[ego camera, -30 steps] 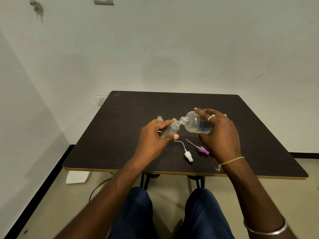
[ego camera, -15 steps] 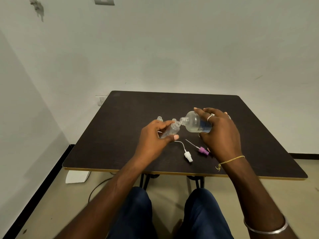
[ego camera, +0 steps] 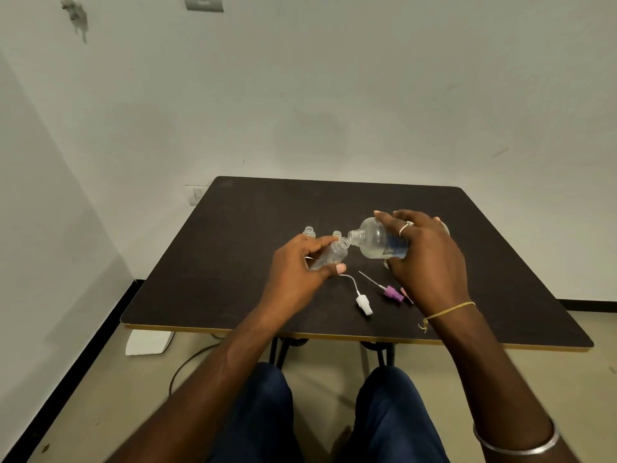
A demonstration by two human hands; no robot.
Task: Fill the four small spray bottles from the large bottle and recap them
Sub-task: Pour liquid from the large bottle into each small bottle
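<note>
My left hand [ego camera: 297, 269] grips a small clear spray bottle [ego camera: 330, 257], uncapped and tilted with its mouth up to the right. My right hand [ego camera: 427, 259] holds the large clear bottle [ego camera: 377, 242] with a blue label, tipped on its side so its open neck touches the small bottle's mouth. Two more small uncapped bottles [ego camera: 309, 231] [ego camera: 337, 234] stand behind my left hand, partly hidden. A white spray cap [ego camera: 363, 302] with its tube and a purple spray cap [ego camera: 392, 292] with its tube lie on the dark table [ego camera: 233, 295] below the bottles.
The table stands against a white wall, its near edge just above my knees. A white object and a cable lie on the floor at the left under the table. Something pink peeks out under my right hand beside the purple cap.
Hardly anything differs: both hands stay in place, with the large bottle's neck held at the small bottle's mouth.
</note>
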